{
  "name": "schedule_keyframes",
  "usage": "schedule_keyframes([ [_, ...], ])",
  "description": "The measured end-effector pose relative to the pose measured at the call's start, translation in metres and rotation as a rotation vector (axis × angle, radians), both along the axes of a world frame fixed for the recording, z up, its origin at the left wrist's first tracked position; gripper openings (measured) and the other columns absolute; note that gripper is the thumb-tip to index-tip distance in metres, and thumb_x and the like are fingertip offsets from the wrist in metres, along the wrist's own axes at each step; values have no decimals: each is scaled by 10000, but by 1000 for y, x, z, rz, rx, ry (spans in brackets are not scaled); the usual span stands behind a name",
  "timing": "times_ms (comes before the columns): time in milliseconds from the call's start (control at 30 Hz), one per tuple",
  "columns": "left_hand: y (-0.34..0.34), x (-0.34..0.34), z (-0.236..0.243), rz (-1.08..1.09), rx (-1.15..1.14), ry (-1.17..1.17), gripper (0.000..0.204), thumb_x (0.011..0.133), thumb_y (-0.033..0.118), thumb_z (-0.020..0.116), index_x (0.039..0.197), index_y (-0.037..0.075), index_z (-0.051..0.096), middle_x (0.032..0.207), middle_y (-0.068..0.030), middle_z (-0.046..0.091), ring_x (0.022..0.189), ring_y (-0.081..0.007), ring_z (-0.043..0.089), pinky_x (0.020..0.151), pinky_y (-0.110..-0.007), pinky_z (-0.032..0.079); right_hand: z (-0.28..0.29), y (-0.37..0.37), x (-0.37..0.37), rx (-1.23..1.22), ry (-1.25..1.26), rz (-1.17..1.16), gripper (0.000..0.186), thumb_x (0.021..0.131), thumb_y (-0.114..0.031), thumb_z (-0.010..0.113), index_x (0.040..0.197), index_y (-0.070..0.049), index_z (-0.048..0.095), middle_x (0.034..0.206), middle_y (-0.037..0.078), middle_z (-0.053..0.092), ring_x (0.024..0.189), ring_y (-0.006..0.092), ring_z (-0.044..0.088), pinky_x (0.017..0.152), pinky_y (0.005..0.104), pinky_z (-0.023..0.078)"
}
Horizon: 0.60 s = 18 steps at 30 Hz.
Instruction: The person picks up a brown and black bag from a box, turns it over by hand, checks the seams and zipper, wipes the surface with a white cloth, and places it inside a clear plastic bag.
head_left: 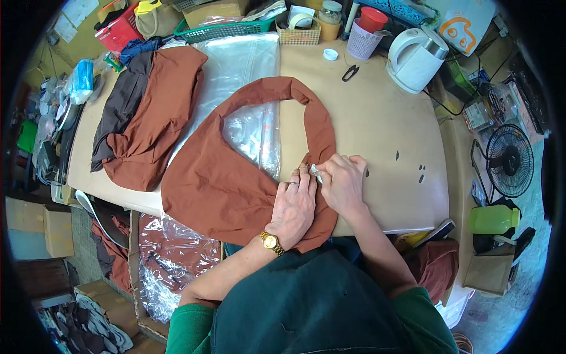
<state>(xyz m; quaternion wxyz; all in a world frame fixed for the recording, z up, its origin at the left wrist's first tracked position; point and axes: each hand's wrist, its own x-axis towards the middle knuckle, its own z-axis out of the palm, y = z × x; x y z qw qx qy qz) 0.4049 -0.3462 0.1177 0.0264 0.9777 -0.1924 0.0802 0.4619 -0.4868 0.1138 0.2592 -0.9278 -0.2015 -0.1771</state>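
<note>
A rust-brown fabric shoulder bag (230,186) with a wide looped strap lies across the front of the table. My left hand (295,203), with a gold watch at its wrist, rests flat on the bag, its fingers stretched toward the base of the strap. Beside those fingertips, my right hand (342,183) is closed in a pinch on a small white piece of cloth or tissue (316,173), pressed against the brown fabric. The fabric right under the fingertips is partly hidden.
More brown and dark fabric bags (156,112) are stacked at left. Clear plastic sleeves (236,56) lie under the bag. Small black thread snips (350,73) and a white kettle (416,59) stand farther back. An open box (171,259) holds plastic-wrapped brown goods below the table edge.
</note>
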Motion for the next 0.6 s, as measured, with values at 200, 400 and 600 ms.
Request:
schedule_keyframes([
  [200,-4,-1,0,-28,12,13,443,906,133,456,1309,-37,522,1434,-212,454,1212,-264,519,891,-349,429,-3,11,30,-13,-50,-11,68,790,-54,636,765,-106,672,801,21,617,832,206,602,891,431,311],
  [400,0,0,1,-2,25,33,436,913,132,453,1307,-42,522,1433,-213,454,1250,-268,505,896,-346,422,-2,2,5,15,24,30,62,794,-65,637,762,-105,671,814,28,624,841,211,603,889,430,311],
  [600,-4,-1,-3,-12,-22,-6,458,885,123,467,1313,-31,520,1421,-203,465,1165,-256,524,904,-360,428,-3,12,35,-26,-8,-4,41,791,-65,644,789,-100,665,814,34,622,841,214,608,881,424,314],
])
